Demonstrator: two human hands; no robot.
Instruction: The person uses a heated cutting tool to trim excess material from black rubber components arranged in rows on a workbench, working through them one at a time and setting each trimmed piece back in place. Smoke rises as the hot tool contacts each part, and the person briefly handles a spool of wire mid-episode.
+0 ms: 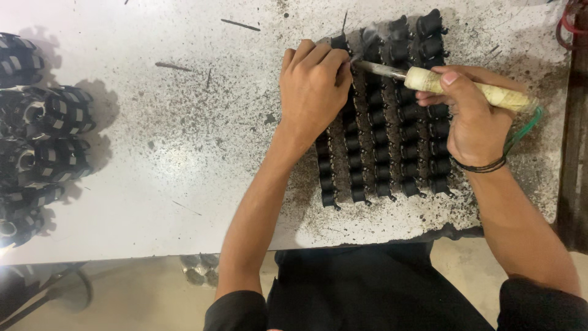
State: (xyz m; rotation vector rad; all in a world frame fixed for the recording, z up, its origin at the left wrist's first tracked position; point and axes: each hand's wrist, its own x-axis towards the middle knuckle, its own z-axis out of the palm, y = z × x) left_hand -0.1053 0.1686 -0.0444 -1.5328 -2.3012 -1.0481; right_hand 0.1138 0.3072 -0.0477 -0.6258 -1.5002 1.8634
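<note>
Soldering iron (471, 87) gripped in right hand (471, 122), left hand (313, 86) fisted over rows of black parts (392, 153).

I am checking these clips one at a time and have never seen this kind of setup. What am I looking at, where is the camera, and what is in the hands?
This is one view from a camera worn on a person's head, looking down at their own two bare hands; there is no machine. The right hand holds a soldering iron, its tip giving off a wisp of smoke. The left hand is closed over the top of rows of small black parts. They lie on a stained white table. Larger black round parts sit at the left edge.
</note>
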